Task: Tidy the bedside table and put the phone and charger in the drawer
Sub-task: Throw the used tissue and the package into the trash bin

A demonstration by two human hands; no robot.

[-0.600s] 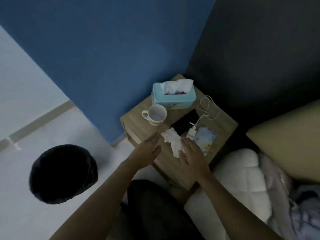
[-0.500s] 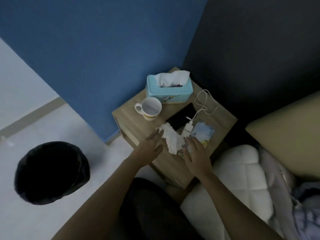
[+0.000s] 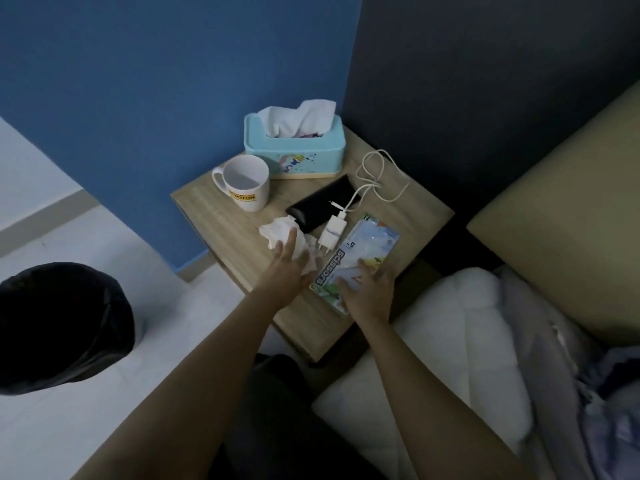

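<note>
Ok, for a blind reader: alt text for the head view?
On a bedside table, the left hand rests on a crumpled tissue and the right hand on a scissors pack. Behind them lie a phone, charger, mug and tissue box.

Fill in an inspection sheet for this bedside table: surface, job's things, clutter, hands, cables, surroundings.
Surface: wooden table, crowded top.
Job's things: black phone lies flat mid-table; white charger lies against it; no drawer seen.
Clutter: tissue box, mug, crumpled tissue, scissors pack.
Hands: left hand rests straight fingers on the tissue; right hand lies flat on the pack.
Cables: white cable runs from the charger in loose loops.
Surroundings: black bin on the floor, bed alongside.
</note>
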